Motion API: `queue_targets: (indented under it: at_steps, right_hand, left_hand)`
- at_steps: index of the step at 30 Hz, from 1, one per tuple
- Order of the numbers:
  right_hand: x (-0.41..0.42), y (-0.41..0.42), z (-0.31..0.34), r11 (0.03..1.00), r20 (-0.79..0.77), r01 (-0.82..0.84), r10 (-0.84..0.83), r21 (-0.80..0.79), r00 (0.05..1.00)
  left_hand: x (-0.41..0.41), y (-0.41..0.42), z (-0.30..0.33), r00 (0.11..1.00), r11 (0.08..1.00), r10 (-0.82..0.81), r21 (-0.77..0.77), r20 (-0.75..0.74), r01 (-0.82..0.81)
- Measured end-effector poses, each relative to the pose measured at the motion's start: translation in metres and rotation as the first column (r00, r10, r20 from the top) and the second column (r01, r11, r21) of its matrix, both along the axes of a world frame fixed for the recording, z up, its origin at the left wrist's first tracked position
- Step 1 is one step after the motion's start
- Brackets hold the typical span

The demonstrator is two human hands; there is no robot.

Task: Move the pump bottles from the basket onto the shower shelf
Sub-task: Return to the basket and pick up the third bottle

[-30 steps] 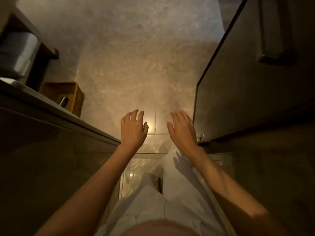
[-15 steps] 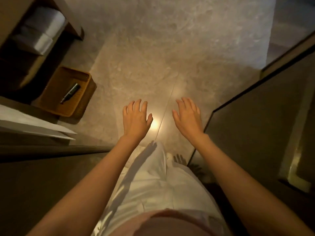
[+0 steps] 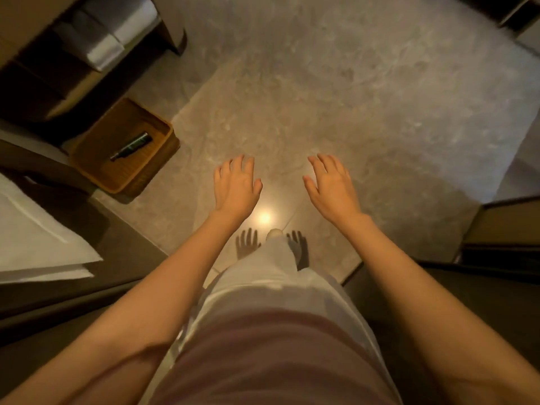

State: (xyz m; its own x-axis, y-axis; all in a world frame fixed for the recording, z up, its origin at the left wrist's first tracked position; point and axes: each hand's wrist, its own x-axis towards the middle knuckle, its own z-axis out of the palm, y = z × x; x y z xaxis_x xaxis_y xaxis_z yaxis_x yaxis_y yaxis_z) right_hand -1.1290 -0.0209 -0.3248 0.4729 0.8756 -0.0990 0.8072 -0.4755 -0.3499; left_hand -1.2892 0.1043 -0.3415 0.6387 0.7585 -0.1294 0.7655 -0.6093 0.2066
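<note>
A brown woven basket [image 3: 96, 171] sits on the stone floor at the left, below a dark cabinet. One dark slim bottle [image 3: 131, 146] lies on its side inside it. My left hand [image 3: 235, 185] hovers palm down over the floor, right of the basket and apart from it, fingers spread and holding nothing. My right hand [image 3: 331, 185] is held out the same way further right, also holding nothing. No shower shelf is in view.
A cabinet with folded white towels [image 3: 117, 33] stands at the upper left. A white cloth [image 3: 35, 244] lies on a dark counter at the left. A dark panel [image 3: 496, 258] edges the right side. My white-clad legs stand on the grey stone floor [image 3: 321, 97].
The view has swung left and forward, out from between the dark panels. The basket with the bottle has come fully into view and nearer. Both hands stay spread and holding nothing.
</note>
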Motion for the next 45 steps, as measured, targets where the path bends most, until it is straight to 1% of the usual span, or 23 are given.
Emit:
queue_targets:
  at_steps: [5, 8, 13, 15, 16, 17, 19, 21, 24, 27, 28, 31, 34, 37, 38, 41, 43, 45]
  right_hand:
    - [0.074, 0.071, -0.001, 0.996, -0.001, -0.084, 0.084, -0.003, 0.996]
    - [0.106, 0.124, -0.004, 0.978, -0.028, -0.208, 0.208, -0.026, 0.978]
    - [0.161, 0.226, -0.014, 0.897, -0.078, -0.435, 0.43, -0.075, 0.9]
    - [0.179, 0.265, -0.014, 0.871, -0.095, -0.484, 0.477, -0.087, 0.874]
    - [0.186, 0.282, -0.014, 0.845, -0.081, -0.528, 0.523, -0.086, 0.849]
    - [0.19, 0.299, -0.013, 0.806, -0.064, -0.587, 0.583, -0.08, 0.81]
    - [0.196, 0.333, -0.018, 0.71, -0.056, -0.701, 0.699, -0.068, 0.713]
    - [0.197, 0.366, -0.026, 0.64, -0.067, -0.762, 0.76, -0.095, 0.647]
    - [0.185, 0.411, -0.036, 0.502, -0.074, -0.848, 0.852, -0.171, 0.519]
    - [0.155, 0.461, -0.043, 0.373, -0.077, -0.915, 0.919, -0.15, 0.387]
    - [0.142, 0.477, -0.045, 0.34, -0.076, -0.929, 0.932, -0.146, 0.353]
    - [0.102, 0.528, -0.049, 0.282, -0.061, -0.948, 0.954, -0.148, 0.293]
    - [0.058, 0.573, -0.049, 0.235, -0.081, -0.957, 0.964, -0.172, 0.252]
    - [0.018, 0.615, -0.052, 0.156, -0.047, -0.975, 0.985, -0.159, 0.165]
    - [0.005, 0.629, -0.053, 0.129, -0.045, -0.976, 0.989, -0.174, 0.139]
    - [-0.032, 0.673, -0.064, 0.06, -0.079, -0.962, 0.993, -0.265, 0.083]
    - [-0.058, 0.703, -0.077, 0.021, -0.088, -0.96, 0.995, -0.281, 0.047]
    - [-0.084, 0.732, -0.093, -0.03, -0.082, -0.969, 0.997, -0.246, -0.01]
  left_hand:
    - [0.052, 0.05, 0.002, 0.996, 0.996, 0.088, -0.006, -0.007, -0.089]
    - [0.083, 0.084, 0.001, 0.983, 0.982, 0.185, -0.021, -0.019, -0.186]
    - [0.132, 0.146, -0.011, 0.915, 0.915, 0.4, -0.034, -0.057, -0.402]
    - [0.146, 0.171, -0.012, 0.862, 0.861, 0.503, -0.048, -0.055, -0.506]
    - [0.151, 0.181, -0.011, 0.832, 0.831, 0.553, -0.048, -0.041, -0.554]
    - [0.153, 0.188, -0.01, 0.806, 0.806, 0.592, -0.012, -0.017, -0.592]
    - [0.154, 0.202, -0.013, 0.761, 0.76, 0.649, 0.047, 0.005, -0.648]
    - [0.15, 0.213, -0.017, 0.702, 0.703, 0.712, 0.026, -0.029, -0.711]
    - [0.139, 0.23, -0.023, 0.594, 0.594, 0.799, -0.027, -0.094, -0.804]
    - [0.122, 0.255, -0.028, 0.486, 0.485, 0.87, -0.041, -0.085, -0.874]
    - [0.115, 0.263, -0.031, 0.462, 0.461, 0.884, -0.035, -0.073, -0.887]
    - [0.09, 0.299, -0.035, 0.424, 0.424, 0.905, -0.03, -0.008, -0.905]
    - [0.057, 0.339, -0.035, 0.349, 0.342, 0.936, -0.113, -0.046, -0.933]
    - [0.028, 0.377, -0.045, 0.328, 0.32, 0.943, -0.113, -0.059, -0.941]
    - [0.019, 0.388, -0.048, 0.302, 0.295, 0.952, -0.11, -0.055, -0.949]
    - [-0.006, 0.417, -0.066, 0.215, 0.211, 0.976, -0.096, -0.025, -0.973]
    - [-0.02, 0.436, -0.08, 0.121, 0.121, 0.993, -0.083, 0.005, -0.989]
    - [-0.037, 0.46, -0.09, 0.011, 0.012, 1.0, -0.127, 0.009, -0.992]
